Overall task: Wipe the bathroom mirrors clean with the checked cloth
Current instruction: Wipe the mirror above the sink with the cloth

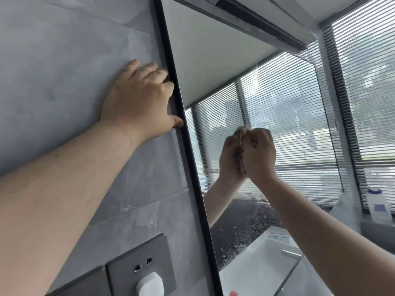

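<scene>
No legible writing. Left hand [140,99] flat against grey tiled wall [64,60], fingers at black-framed mirror [224,67]; right hand [259,153] grips bunched brown checked cloth [240,135] against the glass.

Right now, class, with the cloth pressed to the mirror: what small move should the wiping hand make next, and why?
Probably draw the right hand and its checked cloth downward: droplets still speckle the mirror below it, while the glass beside it looks wiped. The left hand is braced at the frame.

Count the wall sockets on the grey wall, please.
2. One socket sits left of the mirror frame, with a white plug in it. A second socket touches its left side and runs out of view, so more may be hidden.
</scene>
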A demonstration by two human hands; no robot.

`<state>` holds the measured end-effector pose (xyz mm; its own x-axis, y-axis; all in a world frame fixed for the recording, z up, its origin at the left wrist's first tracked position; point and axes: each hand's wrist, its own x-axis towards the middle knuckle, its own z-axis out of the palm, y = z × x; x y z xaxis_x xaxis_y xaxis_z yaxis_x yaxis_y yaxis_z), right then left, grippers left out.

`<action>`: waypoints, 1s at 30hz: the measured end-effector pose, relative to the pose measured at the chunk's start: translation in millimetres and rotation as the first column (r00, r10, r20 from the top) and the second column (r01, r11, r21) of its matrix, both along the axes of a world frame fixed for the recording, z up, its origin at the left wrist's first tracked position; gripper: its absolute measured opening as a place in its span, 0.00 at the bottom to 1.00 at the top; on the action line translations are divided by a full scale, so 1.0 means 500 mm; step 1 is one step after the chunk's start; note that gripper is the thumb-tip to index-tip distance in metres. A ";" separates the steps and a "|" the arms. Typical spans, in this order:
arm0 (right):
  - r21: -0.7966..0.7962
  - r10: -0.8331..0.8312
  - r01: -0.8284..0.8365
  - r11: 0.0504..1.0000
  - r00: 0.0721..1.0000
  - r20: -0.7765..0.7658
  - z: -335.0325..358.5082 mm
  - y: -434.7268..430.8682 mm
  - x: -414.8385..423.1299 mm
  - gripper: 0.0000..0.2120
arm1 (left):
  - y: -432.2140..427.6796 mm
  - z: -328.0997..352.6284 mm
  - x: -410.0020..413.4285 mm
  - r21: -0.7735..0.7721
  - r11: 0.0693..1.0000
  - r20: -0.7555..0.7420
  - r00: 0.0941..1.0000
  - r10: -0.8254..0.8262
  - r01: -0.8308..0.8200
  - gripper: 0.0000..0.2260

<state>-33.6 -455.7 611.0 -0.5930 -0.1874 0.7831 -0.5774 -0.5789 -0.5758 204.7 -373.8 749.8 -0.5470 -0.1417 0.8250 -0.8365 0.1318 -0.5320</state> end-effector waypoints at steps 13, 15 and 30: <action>0.023 0.099 -0.096 0.995 0.950 -0.295 0.048 0.127 0.119 0.13 | 0.019 -0.022 0.000 0.058 0.998 0.046 0.999 0.029 -0.031 0.36; 0.032 0.116 -0.112 0.993 0.943 -0.312 0.031 0.133 0.124 0.13 | 0.023 -0.054 0.000 0.095 0.989 0.081 0.991 0.107 -0.115 0.45; 0.158 0.146 -0.070 0.985 0.828 -0.542 -0.299 0.174 0.115 0.08 | 0.027 -0.193 -0.011 0.160 0.930 0.160 0.938 0.306 -0.331 0.56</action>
